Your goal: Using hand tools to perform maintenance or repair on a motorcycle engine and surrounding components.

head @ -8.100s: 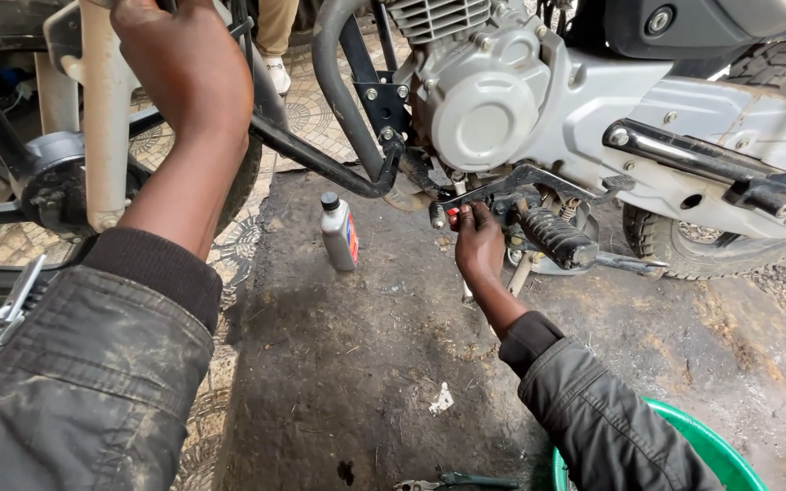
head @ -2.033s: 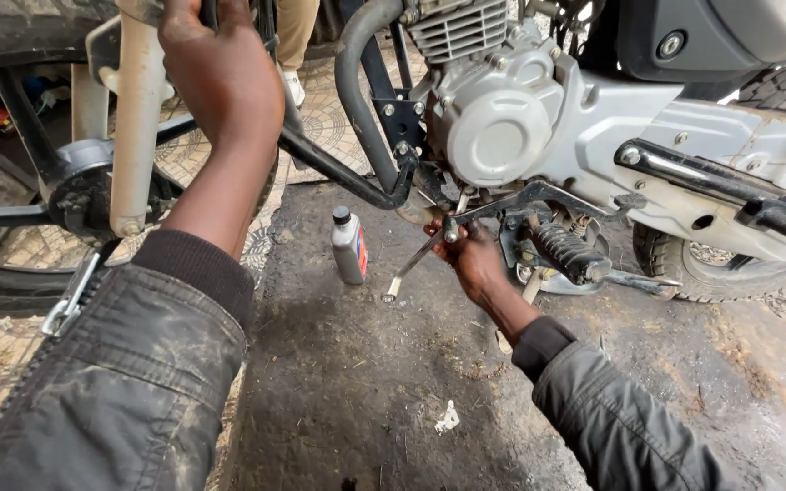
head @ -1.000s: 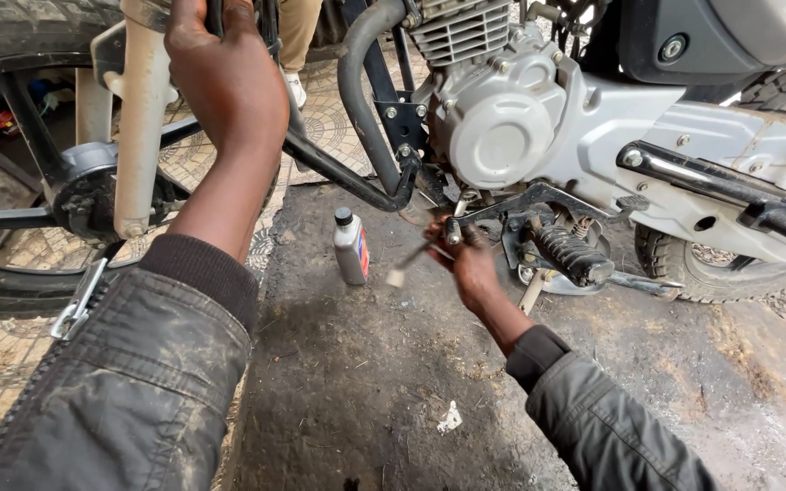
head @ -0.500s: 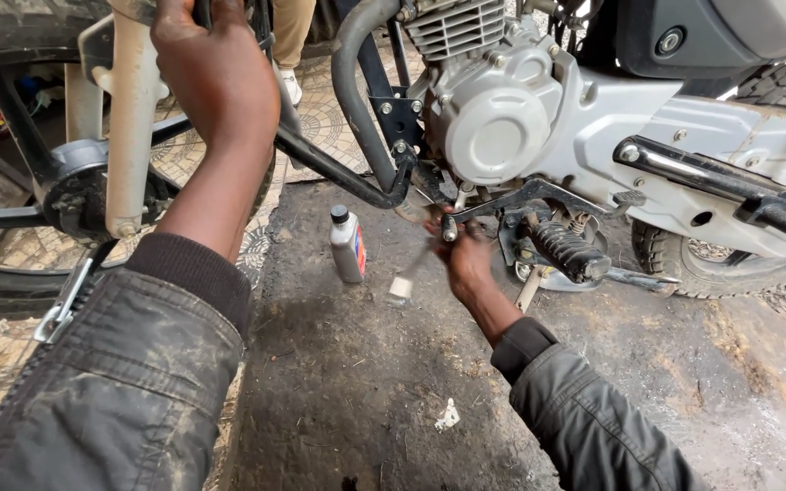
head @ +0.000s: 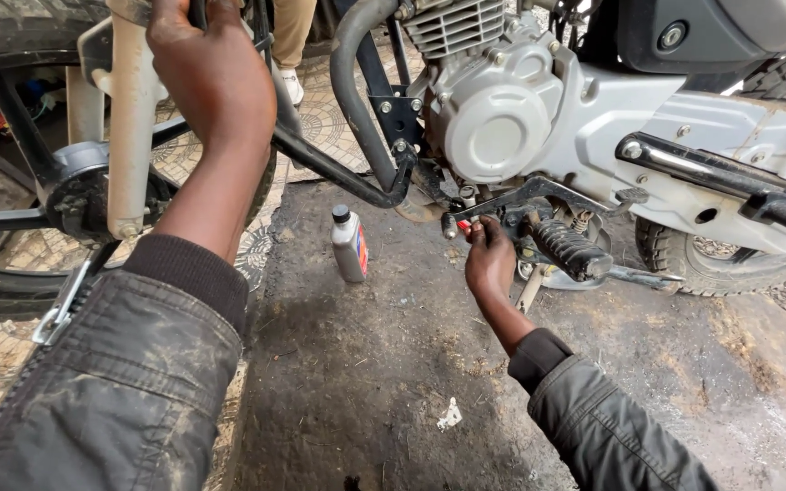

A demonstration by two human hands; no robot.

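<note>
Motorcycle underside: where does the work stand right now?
Done: a small grey bottle stands capped on the ground, within reach. In hand: the left hand grips the front fork; the right hand holds a red-tipped tool against the engine's underside, by the foot lever. Left: nothing visibly removed or drained.

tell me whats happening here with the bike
A person crouches beside a motorcycle on a dirty concrete floor. Their left hand grips a part up by the pale front fork leg, seemingly steadying the bike. Their right hand reaches under the engine, the fingers closed on a small red-tipped item, close to the gear lever and the ribbed footpeg. A small grey bottle stands upright on the floor just left of that hand, untouched.
</note>
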